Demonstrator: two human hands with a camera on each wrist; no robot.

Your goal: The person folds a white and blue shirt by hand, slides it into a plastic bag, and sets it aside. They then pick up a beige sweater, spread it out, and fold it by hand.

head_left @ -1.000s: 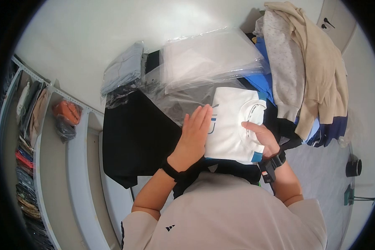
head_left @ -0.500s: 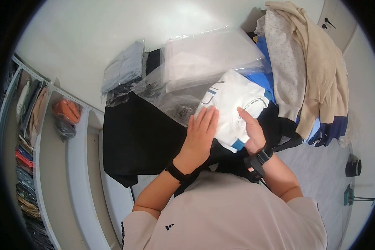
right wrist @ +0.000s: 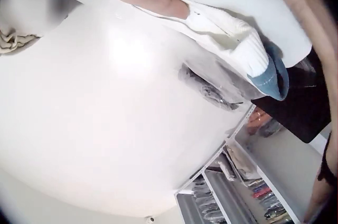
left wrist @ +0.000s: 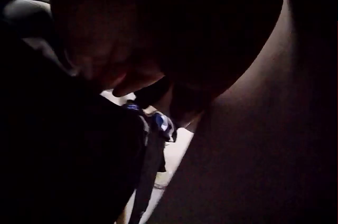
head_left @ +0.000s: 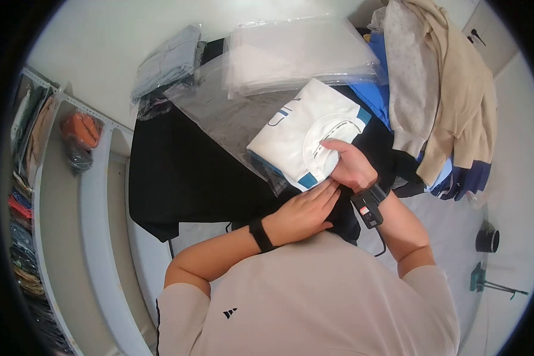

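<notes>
Shirt [head_left: 285, 139], white, folded, with blue trim, is over the middle of the black cloth [head_left: 178, 178], its collar to the right and its print to the left. The right hand [head_left: 355, 166] pinches it by the collar, thumb on top. The left hand [head_left: 302, 215] is just beside the right, at the shirt's near corner, fingers nearly straight; whether they touch the shirt I cannot tell, as the left wrist view is too dark. Clear bags [head_left: 296, 50] lie on the far side, bagged clothes [head_left: 169, 62] far left, a beige garment [head_left: 460, 89] far right, shelves [head_left: 89, 231] left
</notes>
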